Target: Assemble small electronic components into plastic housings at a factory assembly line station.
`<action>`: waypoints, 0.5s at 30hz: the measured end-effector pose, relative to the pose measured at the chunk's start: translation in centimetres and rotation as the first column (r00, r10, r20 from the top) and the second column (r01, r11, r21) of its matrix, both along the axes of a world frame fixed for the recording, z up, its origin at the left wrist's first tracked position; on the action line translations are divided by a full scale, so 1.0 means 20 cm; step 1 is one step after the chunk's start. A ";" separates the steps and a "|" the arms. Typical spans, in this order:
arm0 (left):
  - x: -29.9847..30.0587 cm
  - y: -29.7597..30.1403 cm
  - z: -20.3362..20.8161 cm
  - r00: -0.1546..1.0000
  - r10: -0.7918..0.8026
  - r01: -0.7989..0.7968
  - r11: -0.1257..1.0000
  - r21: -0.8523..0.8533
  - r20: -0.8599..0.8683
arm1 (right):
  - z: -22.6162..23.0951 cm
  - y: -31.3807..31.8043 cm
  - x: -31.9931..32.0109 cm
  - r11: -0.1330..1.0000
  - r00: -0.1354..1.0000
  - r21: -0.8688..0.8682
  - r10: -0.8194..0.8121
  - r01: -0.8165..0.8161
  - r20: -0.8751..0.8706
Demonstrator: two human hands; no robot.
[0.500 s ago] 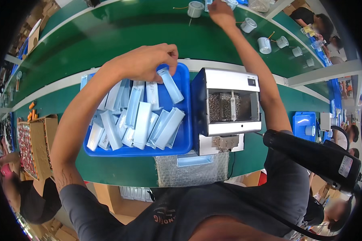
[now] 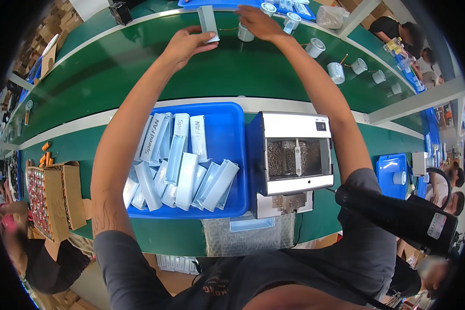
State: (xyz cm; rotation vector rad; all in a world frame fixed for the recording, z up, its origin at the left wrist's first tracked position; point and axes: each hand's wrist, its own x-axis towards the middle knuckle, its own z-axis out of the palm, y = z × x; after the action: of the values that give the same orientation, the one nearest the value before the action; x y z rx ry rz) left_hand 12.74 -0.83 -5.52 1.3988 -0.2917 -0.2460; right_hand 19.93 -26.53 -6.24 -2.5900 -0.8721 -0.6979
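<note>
Over the green belt (image 2: 139, 67), my left hand (image 2: 183, 46) is closed on a light blue plastic casing (image 2: 208, 23), a long open-sided trough held nearly upright. My right hand (image 2: 261, 23) reaches in from the right with its fingers stretched out, and nothing shows in them. Just below its fingers stands a white cylindrical cup (image 2: 245, 33) with a thin yellowish wire. Nearer to me, a blue tray (image 2: 225, 119) holds several more such casings (image 2: 186, 178), lying jumbled, some with dark lettering.
A silver screw feeder (image 2: 294, 155) with a heap of small screws stands right of the tray. Beside my right arm hangs a black electric screwdriver (image 2: 392, 212). More cups (image 2: 336, 72) line the belt. A carton (image 2: 46, 201) stands at left; people are at both sides.
My left hand has lifted a casing out of the tray and carried it forward over the belt. My right hand has moved left, towards it, and its fingers have stretched out.
</note>
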 end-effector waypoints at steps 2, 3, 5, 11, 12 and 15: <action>0.06 -0.06 -0.03 0.999 -0.005 0.002 0.999 -0.054 -0.054 | 0.03 -0.02 0.10 0.982 0.995 -0.188 -0.016 -0.002 -0.096; 0.09 -0.09 -0.06 0.993 -0.015 0.003 0.995 -0.101 -0.119 | 0.01 -0.03 0.14 0.932 0.979 -0.362 -0.052 -0.024 -0.198; 0.13 -0.02 -0.10 0.984 0.038 -0.054 0.995 -0.087 -0.176 | 0.03 0.12 0.11 0.939 0.905 -0.341 -0.112 -0.039 -0.411; 0.29 -0.14 -0.13 0.959 0.126 -0.169 0.974 -0.153 -0.254 | -0.03 0.01 0.01 1.000 0.948 0.029 0.000 0.010 -0.317; 0.29 -0.11 -0.13 0.948 0.159 -0.204 0.968 -0.146 -0.275 | -0.05 0.07 -0.09 0.984 0.945 0.147 -0.048 0.100 -0.322; 0.29 -0.19 -0.10 0.959 0.095 -0.157 0.962 -0.222 -0.268 | -0.06 0.05 -0.20 0.919 0.940 0.386 0.058 0.082 -0.337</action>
State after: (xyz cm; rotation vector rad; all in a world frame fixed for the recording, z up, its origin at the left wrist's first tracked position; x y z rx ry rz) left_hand 18.57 -4.72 -7.45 1.1246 -0.0159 -0.2714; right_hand 15.89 -25.60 -7.37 -2.2537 -0.5380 -0.3575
